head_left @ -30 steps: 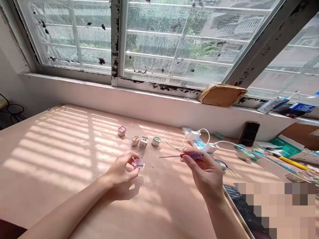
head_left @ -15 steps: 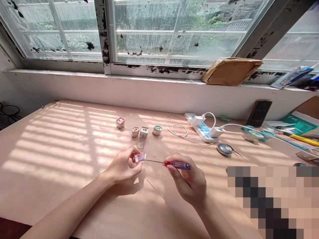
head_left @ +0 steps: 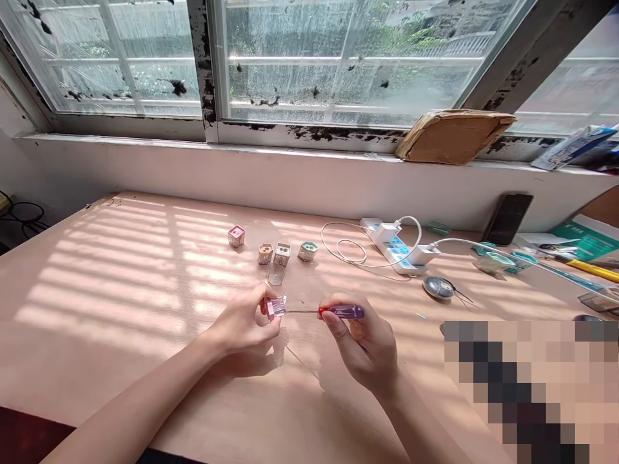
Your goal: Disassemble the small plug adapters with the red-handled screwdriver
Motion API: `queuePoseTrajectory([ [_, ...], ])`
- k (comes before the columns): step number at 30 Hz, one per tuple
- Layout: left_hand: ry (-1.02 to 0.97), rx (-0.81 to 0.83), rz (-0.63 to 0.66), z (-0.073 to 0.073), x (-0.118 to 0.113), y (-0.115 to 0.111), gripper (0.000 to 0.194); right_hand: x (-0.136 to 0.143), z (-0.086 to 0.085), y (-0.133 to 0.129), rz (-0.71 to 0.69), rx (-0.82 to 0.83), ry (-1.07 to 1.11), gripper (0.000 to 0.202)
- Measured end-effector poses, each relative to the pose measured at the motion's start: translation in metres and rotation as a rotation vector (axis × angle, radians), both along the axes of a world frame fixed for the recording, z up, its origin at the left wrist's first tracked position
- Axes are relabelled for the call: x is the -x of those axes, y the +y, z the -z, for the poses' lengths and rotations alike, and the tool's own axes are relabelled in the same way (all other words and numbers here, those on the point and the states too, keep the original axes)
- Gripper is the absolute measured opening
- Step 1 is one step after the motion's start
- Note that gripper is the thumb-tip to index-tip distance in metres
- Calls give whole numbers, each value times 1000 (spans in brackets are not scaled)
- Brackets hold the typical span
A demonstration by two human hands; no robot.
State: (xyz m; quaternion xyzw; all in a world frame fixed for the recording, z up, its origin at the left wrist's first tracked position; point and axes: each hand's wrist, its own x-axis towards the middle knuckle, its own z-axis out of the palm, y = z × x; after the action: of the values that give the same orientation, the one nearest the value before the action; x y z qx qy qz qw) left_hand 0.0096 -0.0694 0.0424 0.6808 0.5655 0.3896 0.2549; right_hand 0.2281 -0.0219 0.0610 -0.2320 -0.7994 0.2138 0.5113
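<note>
My left hand [head_left: 246,322] pinches a small pink pencil sharpener [head_left: 275,308] between thumb and fingers, held above the table. In my right hand [head_left: 365,341] is a screwdriver [head_left: 343,312] with a purple handle and red collar. Its thin shaft lies nearly level, the tip at the sharpener's right side; exact contact is too small to tell. Just beyond stand an orange-topped sharpener [head_left: 265,254], a white-topped one [head_left: 282,254] and a green-topped one [head_left: 308,251]. A pink-topped sharpener [head_left: 236,236] sits farther left. A clear hexagonal container [head_left: 275,275] stands in front of the white-topped one.
A white power strip [head_left: 394,248] with plugs and a looped cable [head_left: 351,251] lies at the back right. Near it are a dark oval object [head_left: 438,288] and a phone [head_left: 509,219] leaning on the wall. A brown package [head_left: 457,136] rests on the windowsill.
The pink sharpener has turned slightly in my left hand. The screwdriver has come closer to level, and my right hand has shifted slightly left. The view has moved a little.
</note>
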Motion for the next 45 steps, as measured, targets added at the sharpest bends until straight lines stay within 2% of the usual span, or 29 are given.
queuePoseTrajectory([
  [10,24,-18,27,-1,-1,-1,12,1,-4,0,32,-14,-61,9],
  [18,32,-1,37,-1,-1,-1,13,3,-7,0,16,-54,-62,4],
  [27,74,-11,44,-1,-1,0,14,4,-7,0,-32,-67,-61,13],
  [36,128,60,15,8,3,3,15,-3,-14,4,-174,-24,-160,16],
  [39,152,58,14,9,3,5,16,-7,-12,7,-118,-55,-182,13],
  [41,166,49,11,10,3,5,17,-8,-9,9,-24,-110,-225,8],
  [45,168,23,-8,13,5,6,20,-8,-7,9,146,-176,-387,18],
])
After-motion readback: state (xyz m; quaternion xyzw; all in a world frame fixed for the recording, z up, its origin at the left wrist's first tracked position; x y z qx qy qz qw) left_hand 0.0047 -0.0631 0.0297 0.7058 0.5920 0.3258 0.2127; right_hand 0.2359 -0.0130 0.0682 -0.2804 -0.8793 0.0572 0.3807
